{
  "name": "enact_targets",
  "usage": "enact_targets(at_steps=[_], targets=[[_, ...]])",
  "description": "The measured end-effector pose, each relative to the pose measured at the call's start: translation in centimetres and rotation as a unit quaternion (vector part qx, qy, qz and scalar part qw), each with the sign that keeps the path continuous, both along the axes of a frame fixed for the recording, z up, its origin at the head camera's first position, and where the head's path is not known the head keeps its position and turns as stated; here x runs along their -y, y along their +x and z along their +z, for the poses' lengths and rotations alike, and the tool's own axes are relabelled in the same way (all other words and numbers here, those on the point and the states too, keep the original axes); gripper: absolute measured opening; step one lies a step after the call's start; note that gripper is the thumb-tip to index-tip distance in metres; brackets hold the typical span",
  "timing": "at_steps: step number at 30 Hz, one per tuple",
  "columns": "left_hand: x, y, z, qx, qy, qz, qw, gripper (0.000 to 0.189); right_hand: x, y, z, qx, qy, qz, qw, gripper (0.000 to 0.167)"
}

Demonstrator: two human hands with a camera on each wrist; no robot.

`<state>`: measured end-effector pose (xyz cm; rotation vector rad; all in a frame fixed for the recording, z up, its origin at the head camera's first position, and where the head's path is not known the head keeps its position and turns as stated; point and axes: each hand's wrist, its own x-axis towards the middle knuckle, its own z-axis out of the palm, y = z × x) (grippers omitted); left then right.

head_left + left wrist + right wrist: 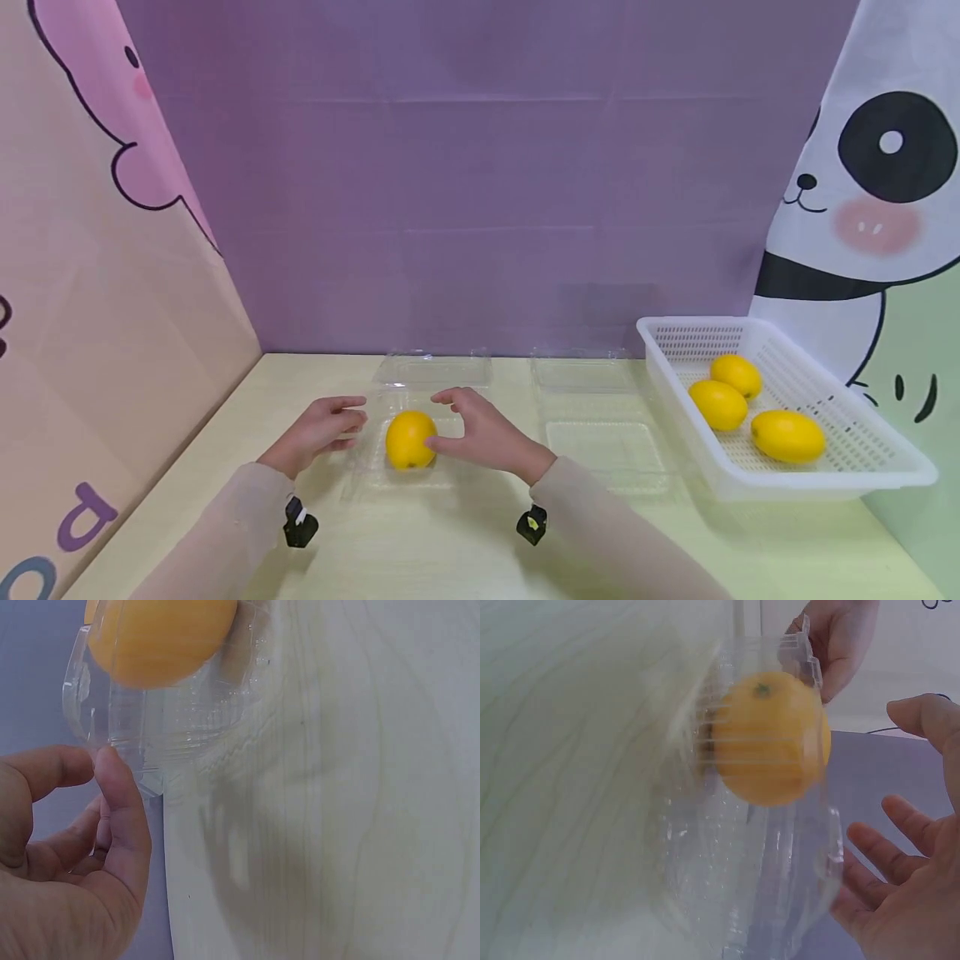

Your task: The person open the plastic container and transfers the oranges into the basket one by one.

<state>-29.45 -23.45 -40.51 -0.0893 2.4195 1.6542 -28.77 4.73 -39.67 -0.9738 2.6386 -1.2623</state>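
A yellow lemon (410,439) sits in the left clear plastic clamshell box (450,475), whose lid (432,370) lies folded back toward the wall. My left hand (321,429) is beside the box's left side, fingers bent loosely. In the left wrist view, its thumb and index fingertips (112,761) come right up to the box's rim, with nothing gripped. On the other side, my right hand (487,437) has its fingers spread around air, the thumb overlapping the lemon in the head view. The right wrist view shows a gap between these fingers (885,851) and the lemon (769,739).
A second clear clamshell box (603,446) stands open to the right, holding nothing. Beyond it is a white perforated basket (832,479) with several lemons (787,436). A purple cloth (480,183) hangs behind the pale wooden table (420,550), with printed cloths at both sides.
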Motion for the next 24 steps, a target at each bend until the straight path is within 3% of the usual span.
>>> enact_targets(at_steps=[10, 17, 24], targets=[[-0.2, 0.2, 0.2, 0.005, -0.004, -0.003, 1.0, 0.054, 1.5, -0.1, -1.0, 0.004, 0.008, -0.01, 0.9999, 0.065], [-0.2, 0.3, 0.3, 0.0, -0.008, -0.005, 1.0, 0.054, 2.5, -0.4, -1.3, -0.02, 0.052, -0.028, 0.9981, 0.07], [0.0, 0.3, 0.0, -0.002, -0.01, -0.005, 0.9999, 0.054, 3.5, -0.5, -1.7, -0.016, 0.078, -0.038, 0.9961, 0.077]])
